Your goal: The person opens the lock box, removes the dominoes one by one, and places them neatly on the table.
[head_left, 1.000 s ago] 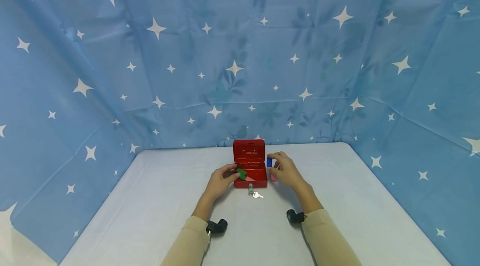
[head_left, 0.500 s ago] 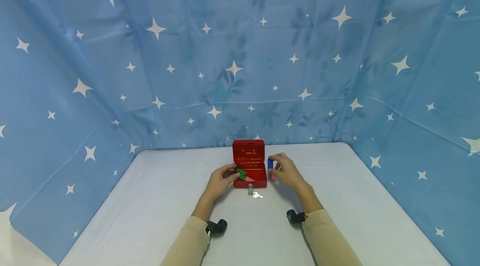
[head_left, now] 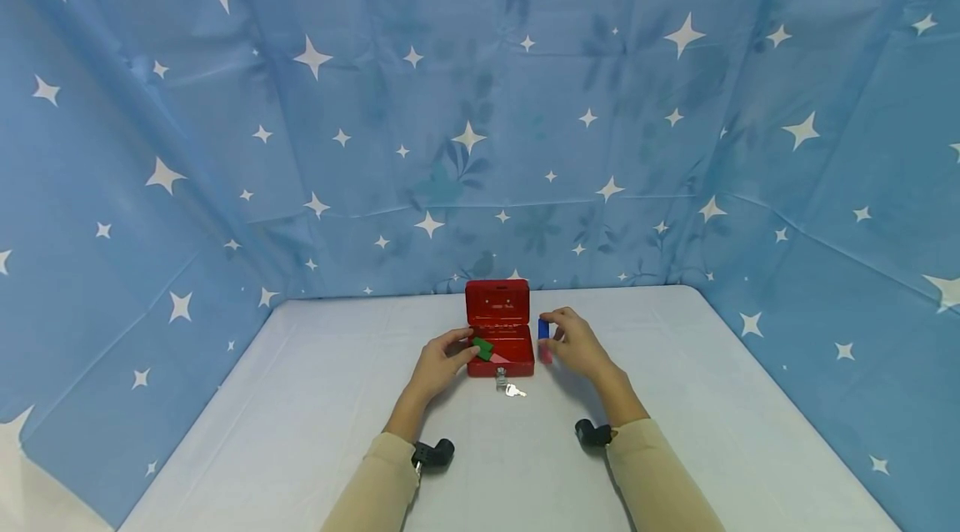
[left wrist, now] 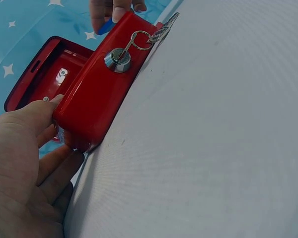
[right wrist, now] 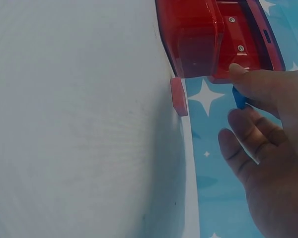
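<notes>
A red cash box [head_left: 522, 368] stands on the table with its lid [head_left: 497, 298] raised. My left hand [head_left: 438, 365] grips its left wall; in the left wrist view the thumb is at the rim and the other fingers are against the outside. Green blocks [head_left: 482, 347] and a pink piece [head_left: 498, 358] lie in the box. To the right of the box, my right hand [head_left: 579, 346] pinches a blue block [head_left: 543, 328] between thumb and fingers, held up above the table. Below it, a pink block [right wrist: 178, 96] lies on the table beside the box.
Keys on a ring [left wrist: 159, 35] hang from the lock [left wrist: 117, 60] on the box's front. The white table [head_left: 360, 332] ends at a blue star-patterned curtain [head_left: 375, 140] behind and on both sides. Each wrist wears a small black camera.
My right hand has shifted slightly to the right and down with the blue block, a little farther from the box. My left hand has stayed on the cash box.
</notes>
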Demonstrator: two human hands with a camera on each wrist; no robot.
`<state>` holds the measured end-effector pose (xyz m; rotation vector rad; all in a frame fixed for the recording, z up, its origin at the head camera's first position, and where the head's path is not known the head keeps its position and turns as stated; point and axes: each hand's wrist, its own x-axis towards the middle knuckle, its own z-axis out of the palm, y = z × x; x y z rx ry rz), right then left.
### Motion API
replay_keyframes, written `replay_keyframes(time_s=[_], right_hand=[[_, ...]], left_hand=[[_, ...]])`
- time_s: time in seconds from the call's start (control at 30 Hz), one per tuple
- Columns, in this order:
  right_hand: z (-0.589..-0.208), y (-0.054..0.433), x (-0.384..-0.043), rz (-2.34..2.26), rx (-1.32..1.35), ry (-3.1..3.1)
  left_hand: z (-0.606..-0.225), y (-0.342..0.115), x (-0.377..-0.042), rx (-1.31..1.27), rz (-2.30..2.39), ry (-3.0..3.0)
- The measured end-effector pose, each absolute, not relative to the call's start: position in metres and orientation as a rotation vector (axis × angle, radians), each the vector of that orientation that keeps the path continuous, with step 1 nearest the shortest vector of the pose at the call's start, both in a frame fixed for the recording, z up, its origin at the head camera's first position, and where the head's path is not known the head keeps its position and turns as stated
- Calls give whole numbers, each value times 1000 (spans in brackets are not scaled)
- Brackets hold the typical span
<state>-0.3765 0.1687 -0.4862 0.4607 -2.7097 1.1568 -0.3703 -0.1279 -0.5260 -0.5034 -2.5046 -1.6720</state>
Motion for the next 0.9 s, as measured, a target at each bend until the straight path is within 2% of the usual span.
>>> replay_keyframes(time_s=[0.9], right_hand=[[-486, 177, -375, 1113, 473, -2794]], left_hand=[[-522, -127, -366, -495, -1682, -2507]])
